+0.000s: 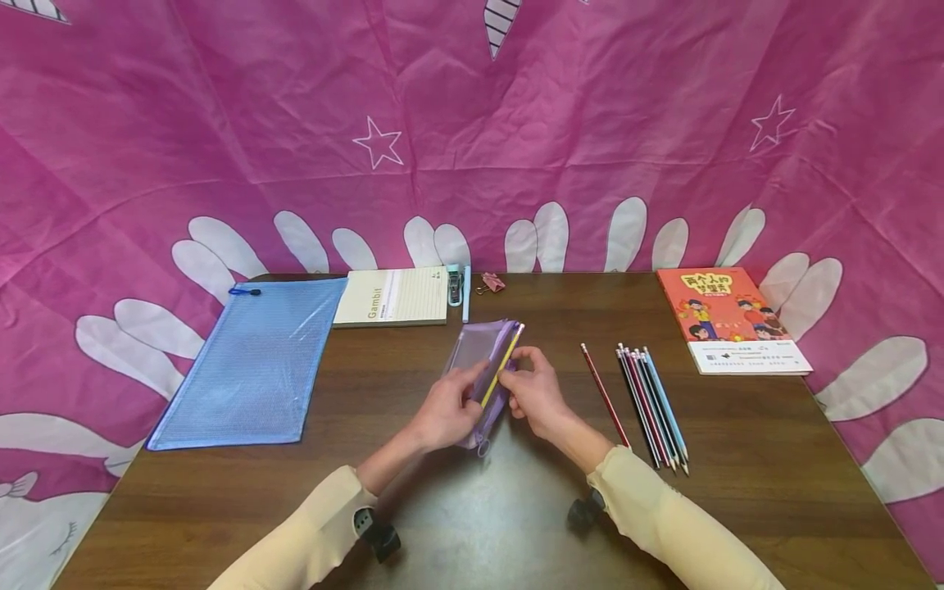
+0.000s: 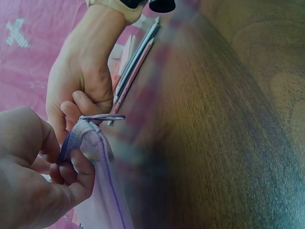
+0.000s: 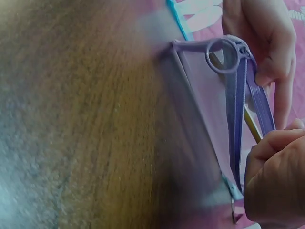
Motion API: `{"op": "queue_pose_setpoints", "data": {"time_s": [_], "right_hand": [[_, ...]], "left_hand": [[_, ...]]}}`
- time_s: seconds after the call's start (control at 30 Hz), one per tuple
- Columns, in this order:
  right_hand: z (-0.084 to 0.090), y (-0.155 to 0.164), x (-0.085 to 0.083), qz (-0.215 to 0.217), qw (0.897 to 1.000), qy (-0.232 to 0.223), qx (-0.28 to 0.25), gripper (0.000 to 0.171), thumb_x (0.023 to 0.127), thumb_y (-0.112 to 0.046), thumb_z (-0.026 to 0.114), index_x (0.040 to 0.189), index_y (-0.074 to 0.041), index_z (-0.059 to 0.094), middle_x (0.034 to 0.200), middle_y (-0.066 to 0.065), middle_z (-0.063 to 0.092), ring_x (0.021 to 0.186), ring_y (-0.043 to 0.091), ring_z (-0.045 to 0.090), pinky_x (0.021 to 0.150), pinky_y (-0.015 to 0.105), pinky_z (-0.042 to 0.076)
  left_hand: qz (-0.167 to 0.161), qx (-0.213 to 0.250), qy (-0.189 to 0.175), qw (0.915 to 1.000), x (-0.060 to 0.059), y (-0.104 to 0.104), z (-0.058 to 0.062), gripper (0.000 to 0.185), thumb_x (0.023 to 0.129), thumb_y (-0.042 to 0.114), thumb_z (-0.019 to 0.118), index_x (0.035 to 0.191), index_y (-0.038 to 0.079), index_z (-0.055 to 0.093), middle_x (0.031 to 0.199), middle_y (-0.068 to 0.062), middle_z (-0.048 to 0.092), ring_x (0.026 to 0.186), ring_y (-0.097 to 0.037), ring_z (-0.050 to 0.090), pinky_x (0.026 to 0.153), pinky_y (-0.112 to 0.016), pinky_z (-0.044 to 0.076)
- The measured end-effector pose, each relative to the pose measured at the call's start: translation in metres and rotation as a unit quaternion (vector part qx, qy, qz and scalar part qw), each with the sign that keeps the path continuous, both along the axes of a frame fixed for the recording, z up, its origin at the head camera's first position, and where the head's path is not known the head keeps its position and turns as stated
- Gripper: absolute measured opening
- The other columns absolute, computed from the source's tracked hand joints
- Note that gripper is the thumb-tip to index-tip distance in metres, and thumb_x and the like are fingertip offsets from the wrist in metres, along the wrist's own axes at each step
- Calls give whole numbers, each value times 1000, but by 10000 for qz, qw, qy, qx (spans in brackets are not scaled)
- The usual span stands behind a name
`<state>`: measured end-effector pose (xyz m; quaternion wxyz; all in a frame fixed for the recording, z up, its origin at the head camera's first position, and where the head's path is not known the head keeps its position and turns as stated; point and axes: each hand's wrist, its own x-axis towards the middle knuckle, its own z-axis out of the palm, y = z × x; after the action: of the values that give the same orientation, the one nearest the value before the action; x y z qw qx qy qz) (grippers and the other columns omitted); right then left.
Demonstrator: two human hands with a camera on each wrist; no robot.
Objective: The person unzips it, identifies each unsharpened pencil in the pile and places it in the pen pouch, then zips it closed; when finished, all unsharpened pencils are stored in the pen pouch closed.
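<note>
At table centre, a purple mesh pouch (image 1: 483,373) held between both hands, its mouth spread open along the top edge. Left hand (image 1: 446,410) pinching the pouch's near lip, fingers curled round the mesh. Right hand (image 1: 536,395) gripping a yellow pencil (image 1: 503,364), fingers closed on it, the pencil lying slanted along the open mouth, its far end poking past the pouch's far corner. Ring zip pull (image 3: 221,55) at one end of the opening, seen close in the right wrist view.

Right of the hands, open wood, then a single red pencil (image 1: 605,395), then a tight row of pencils (image 1: 652,406) just beyond, all well apart from the pouch. Further right, near the far edge, an orange book (image 1: 730,319). Left, a blue zip folder (image 1: 254,365) overhanging the table's left edge. Along the far edge, a notebook (image 1: 391,297), a stapler (image 1: 455,284), a light blue pen (image 1: 466,293) and a binder clip (image 1: 490,283), close behind the pouch.

Dark brown wooden table (image 1: 737,508), bare across the near side around the forearms. Pink fabric backdrop (image 1: 472,123) with white stars and petal shapes behind and to both sides.
</note>
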<state>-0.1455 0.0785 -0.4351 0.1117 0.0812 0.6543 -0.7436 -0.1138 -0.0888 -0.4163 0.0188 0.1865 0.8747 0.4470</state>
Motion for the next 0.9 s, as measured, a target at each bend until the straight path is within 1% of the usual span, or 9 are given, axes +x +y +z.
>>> {"op": "queue_pose_setpoints", "data": {"time_s": [0.1,0.2,0.33,0.47,0.57,0.73,0.83,0.9], "right_hand": [[2,-3,2,107,9996,23,276,42,84,5,59,123,-3,47,68,6,52,44,9,40,40,21,29],[4,-6,4,118,9982,165,563,43,84,4,61,124,0,49,67,8,53,42,9,40,39,21,30],[4,-6,3,99,9953,429,865,43,84,3,63,126,4,54,63,8,54,38,8,40,36,21,31],[7,-3,2,118,9915,708,1087,42,85,4,63,126,7,61,68,8,58,36,8,42,35,20,32],[12,1,2,129,9908,789,1093,39,86,3,63,124,7,63,75,10,61,37,9,43,35,20,33],[20,16,-1,18,9918,757,1027,32,89,0,61,121,5,64,84,20,65,38,10,42,36,20,32],[25,30,-4,-35,9907,747,1139,31,92,0,60,122,4,63,88,25,65,39,11,41,37,20,32],[27,42,-5,-19,9892,717,1275,32,94,-2,60,125,4,62,91,24,65,40,11,41,37,20,33]], "left_hand": [[-15,20,-18,10000,0,-1,1,70,76,-7,57,146,-1,49,88,-8,52,75,-18,50,58,-29,49],[-5,16,20,10000,0,-1,0,69,76,-6,57,145,-1,49,89,-9,52,74,-17,50,57,-29,48],[54,22,94,9999,0,-2,1,69,76,-7,56,145,-2,50,89,-10,53,72,-17,50,56,-28,48],[155,78,68,9998,0,-3,2,70,75,-8,55,144,-2,50,87,-9,52,70,-17,49,55,-28,47],[233,139,50,9996,0,-6,4,69,75,-8,54,144,-3,51,86,-10,51,70,-17,49,55,-27,48],[307,247,222,9990,-3,-12,8,66,76,-8,53,141,-3,53,86,-12,51,71,-17,48,56,-27,47],[408,304,280,9983,-4,-16,11,65,77,-6,52,141,-2,54,83,-9,49,69,-17,46,55,-26,43],[454,327,265,9981,-5,-18,12,65,77,-6,51,141,-2,54,81,-7,48,67,-16,44,54,-26,40]]}}
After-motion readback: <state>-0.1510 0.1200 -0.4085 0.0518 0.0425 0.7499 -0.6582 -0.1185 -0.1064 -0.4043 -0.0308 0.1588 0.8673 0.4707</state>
